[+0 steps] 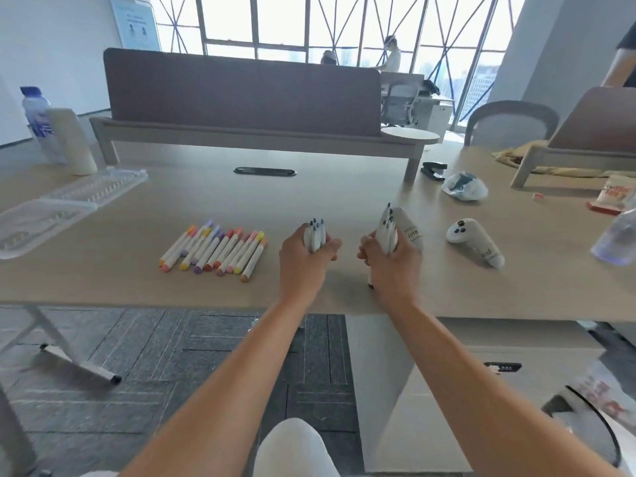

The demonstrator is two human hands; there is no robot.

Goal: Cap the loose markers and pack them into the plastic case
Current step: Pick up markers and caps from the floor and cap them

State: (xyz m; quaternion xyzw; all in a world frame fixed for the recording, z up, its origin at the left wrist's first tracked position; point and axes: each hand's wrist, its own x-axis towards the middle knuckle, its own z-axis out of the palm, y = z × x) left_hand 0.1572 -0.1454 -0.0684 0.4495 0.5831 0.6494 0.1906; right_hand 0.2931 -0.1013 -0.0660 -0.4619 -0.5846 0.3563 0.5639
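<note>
My left hand (304,258) grips a bundle of several white markers (315,234), their dark tips pointing up. A second bundle of white markers (386,228) stands upright in the grip of my right hand (392,261). Both hands hover over the table near its front edge. To the left, a row of several capped markers (213,251) with coloured caps lies flat on the table. The clear plastic case (65,204) lies open at the far left, with nothing in its ribbed tray.
Two white controllers (475,242) lie just right of my right hand. A water bottle (39,123) and a cream cylinder (74,142) stand behind the case. A stapler (433,169), a crumpled bag (464,186) and snack packets (614,197) sit at the right.
</note>
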